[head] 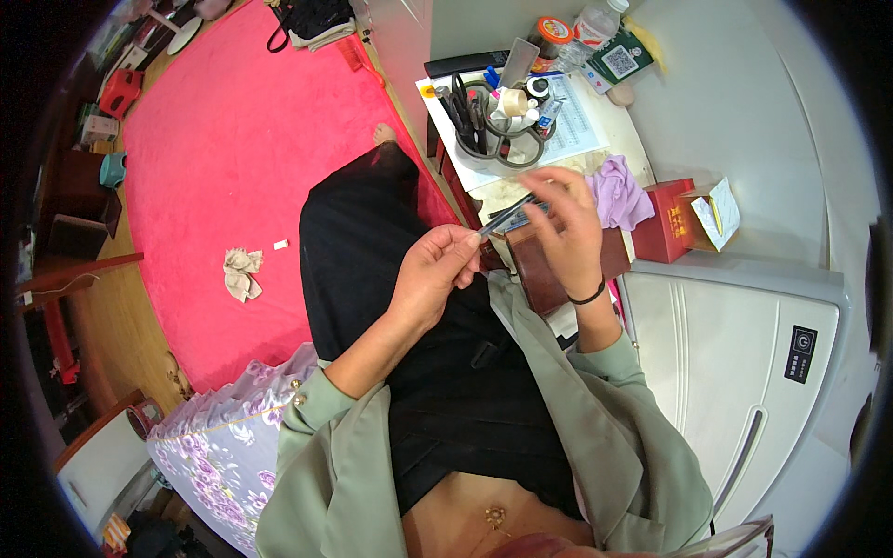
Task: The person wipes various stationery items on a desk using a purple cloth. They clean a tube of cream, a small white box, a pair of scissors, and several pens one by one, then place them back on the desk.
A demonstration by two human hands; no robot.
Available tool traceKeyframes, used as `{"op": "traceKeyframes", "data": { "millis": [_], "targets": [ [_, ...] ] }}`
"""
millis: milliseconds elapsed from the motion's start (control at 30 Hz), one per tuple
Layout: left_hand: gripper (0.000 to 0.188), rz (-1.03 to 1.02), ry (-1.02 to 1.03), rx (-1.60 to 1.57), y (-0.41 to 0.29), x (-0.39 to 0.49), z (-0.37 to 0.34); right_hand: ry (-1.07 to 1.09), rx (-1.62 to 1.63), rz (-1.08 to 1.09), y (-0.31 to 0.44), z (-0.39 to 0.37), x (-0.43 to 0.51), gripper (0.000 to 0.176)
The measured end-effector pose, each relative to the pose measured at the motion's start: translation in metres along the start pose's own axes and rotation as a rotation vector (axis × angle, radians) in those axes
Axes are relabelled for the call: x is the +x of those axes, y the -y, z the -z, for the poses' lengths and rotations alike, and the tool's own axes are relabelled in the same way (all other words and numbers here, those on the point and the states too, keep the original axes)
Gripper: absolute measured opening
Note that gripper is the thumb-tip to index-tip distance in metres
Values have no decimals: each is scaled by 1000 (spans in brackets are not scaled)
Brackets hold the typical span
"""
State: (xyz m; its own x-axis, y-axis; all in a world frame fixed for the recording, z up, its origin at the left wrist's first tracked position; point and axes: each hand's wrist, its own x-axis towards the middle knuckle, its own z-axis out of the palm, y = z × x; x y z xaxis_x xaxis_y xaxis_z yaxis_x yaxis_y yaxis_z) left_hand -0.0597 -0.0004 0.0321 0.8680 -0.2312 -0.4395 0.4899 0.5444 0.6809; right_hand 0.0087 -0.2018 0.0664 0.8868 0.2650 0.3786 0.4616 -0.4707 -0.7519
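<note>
My left hand (439, 268) pinches the lower end of a slim dark pen-like stick (504, 217) between thumb and forefinger. The stick slants up to the right over my lap. Around its upper end, my right hand (568, 227) has its fingers spread apart and blurred; I see no firm grip there. Beneath the right hand lies a brown leather-like case (541, 282), partly covered by it. Just above, a grey round-lobed organizer (513, 153) on the desk holds pens, scissors-like handles, tape and small bottles.
The cluttered desktop (631, 139) bears a lilac cloth (619, 195), a red box (666, 220), a lidded jar (550, 42) and a plastic bottle (593, 28). At right stands a white cabinet-like appliance (725, 363). A pink rug (237, 153) covers the floor, with a crumpled cloth (242, 273) on it.
</note>
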Motion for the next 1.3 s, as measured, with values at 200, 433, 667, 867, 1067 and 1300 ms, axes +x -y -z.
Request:
{"op": "traceKeyframes", "data": {
  "millis": [200, 433, 667, 867, 1067, 1300],
  "targets": [
    [13, -286, -73, 394, -8, -2, -5, 116, -393, 273, 18, 12, 4, 30],
    [20, -315, -27, 364, -1, 1, -9, 208, -236, 203, 2, 3, 1, 24],
    [46, -531, 57, 965, 4, 23, 3, -90, 86, -168, -25, 5, 16, 16],
    [48, -345, 209, 944, 3, 40, 2, -47, -113, -165, -44, -12, 35, 17],
    [36, -284, 233, 691, -8, 54, -7, -23, -471, 1, -47, -24, 39, 19],
    [34, -176, 226, 532, -10, 59, -10, 15, -582, 43, -49, -34, 36, 17]
  ]
}}
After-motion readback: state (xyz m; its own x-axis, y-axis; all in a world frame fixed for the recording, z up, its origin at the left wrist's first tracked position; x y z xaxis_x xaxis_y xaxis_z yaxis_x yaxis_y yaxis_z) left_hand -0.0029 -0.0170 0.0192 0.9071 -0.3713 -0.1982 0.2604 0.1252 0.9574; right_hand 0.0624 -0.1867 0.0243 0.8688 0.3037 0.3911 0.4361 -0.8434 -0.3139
